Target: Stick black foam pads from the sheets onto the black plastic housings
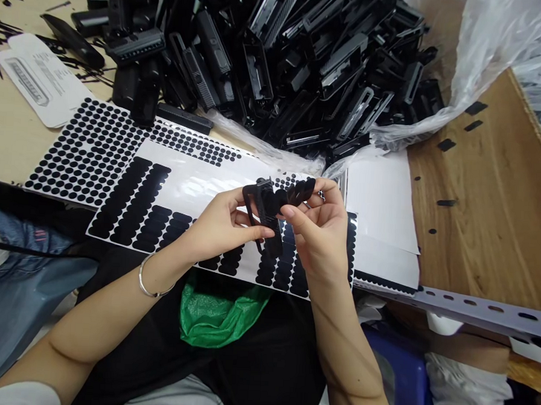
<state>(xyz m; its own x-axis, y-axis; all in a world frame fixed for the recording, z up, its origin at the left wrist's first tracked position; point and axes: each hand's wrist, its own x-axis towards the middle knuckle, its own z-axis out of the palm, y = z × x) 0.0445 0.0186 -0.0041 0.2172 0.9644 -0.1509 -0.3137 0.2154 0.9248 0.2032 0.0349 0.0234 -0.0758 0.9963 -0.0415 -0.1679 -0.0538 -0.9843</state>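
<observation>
We see the left hand (219, 224) and right hand (321, 229) both pinched on a black plastic part (266, 217), held above the sticker sheets (162, 185) on the worktop (487, 214); beyond lies a pile of black parts (305, 59).

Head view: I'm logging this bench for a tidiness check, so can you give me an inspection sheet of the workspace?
Surface: wooden bench, bare wood at right with a few stray black pads stuck on it.
Job's things: small black plastic part held over the oval-pad sheet; the round-dot sheet lies behind it.
Clutter: heap of black plastic parts spilling from a clear plastic bag; printed card at far left; blank white backing sheets.
Grippers: left hand grips the part; right hand pinches at its top.
Cables: nothing seen.
Surroundings: green bag on the lap; perforated metal rail along the bench edge.
</observation>
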